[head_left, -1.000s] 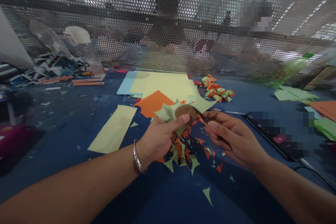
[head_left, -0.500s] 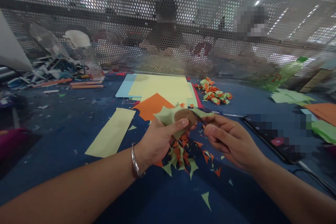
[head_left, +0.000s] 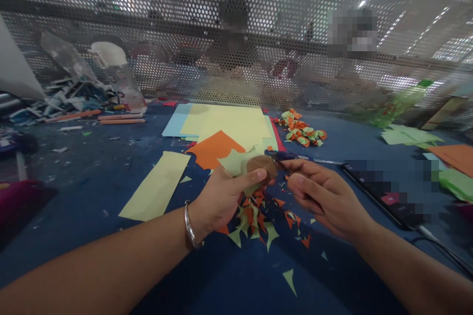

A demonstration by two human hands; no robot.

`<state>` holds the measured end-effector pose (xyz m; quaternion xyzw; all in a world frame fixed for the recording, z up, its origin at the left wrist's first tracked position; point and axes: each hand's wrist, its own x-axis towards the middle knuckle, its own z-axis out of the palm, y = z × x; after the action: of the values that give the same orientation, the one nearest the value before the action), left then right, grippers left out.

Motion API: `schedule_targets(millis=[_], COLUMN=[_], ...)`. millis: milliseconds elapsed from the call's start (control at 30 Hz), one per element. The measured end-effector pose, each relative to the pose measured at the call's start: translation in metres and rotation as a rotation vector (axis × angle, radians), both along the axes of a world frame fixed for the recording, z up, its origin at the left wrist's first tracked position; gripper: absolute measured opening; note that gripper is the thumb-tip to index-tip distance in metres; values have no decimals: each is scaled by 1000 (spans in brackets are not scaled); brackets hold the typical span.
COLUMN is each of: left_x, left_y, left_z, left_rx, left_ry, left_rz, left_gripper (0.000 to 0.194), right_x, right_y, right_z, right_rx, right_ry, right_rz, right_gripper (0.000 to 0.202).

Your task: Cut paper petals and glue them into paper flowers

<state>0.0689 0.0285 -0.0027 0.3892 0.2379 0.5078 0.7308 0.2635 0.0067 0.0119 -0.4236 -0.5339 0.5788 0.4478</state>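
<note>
My left hand (head_left: 225,194), with a silver bangle at the wrist, pinches a brown round piece (head_left: 260,163) against pale green paper (head_left: 236,161). My right hand (head_left: 320,192) is closed on small dark scissors (head_left: 281,165), whose blades are at the right edge of the brown piece. The scissor handles are mostly hidden by my fingers. Beneath my hands lie orange and green paper scraps (head_left: 271,235). An orange sheet (head_left: 210,148) is just behind my left hand, and a pale yellow-green strip (head_left: 157,187) lies to its left.
Stacked yellow sheets (head_left: 229,120) lie at the back centre, with a heap of cut pieces (head_left: 305,133) to their right. A black power strip (head_left: 380,197) is at the right. A clear bottle (head_left: 121,78) stands at the back left, before a perforated metal screen (head_left: 166,24).
The green paper flap that stuck out to the right of the brown piece no longer shows there. Both hands have stayed almost in place.
</note>
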Motion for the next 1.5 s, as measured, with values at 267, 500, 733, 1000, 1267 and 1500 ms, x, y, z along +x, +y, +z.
schedule_targets(millis=[267,500,733,1000,1267,1500], left_x=[-3,-4,-7,-10,-11,-11], left_y=[3,3,6,9,8,7], left_z=[-2,-5,-7,-4,-8,-6], left_rx=[-84,-119,98,132,117,203], left_ry=[2,47,154,238,203,188], left_rz=[-82,-121,-88,-93,-167,-233], left_gripper=[9,18,14,12,14,8], right_x=[1,-1,6,19,18,18], right_y=[3,0,-3,0,-1,-5], right_z=[1,6,3,6,8,6], right_rx=[54,47,136,211,221,143], right_ry=[-13,-87,-227,-436,-486,-347], right_rz=[-103,-86,-5,57,73,93], right_gripper=[27,44,38,33,35,41])
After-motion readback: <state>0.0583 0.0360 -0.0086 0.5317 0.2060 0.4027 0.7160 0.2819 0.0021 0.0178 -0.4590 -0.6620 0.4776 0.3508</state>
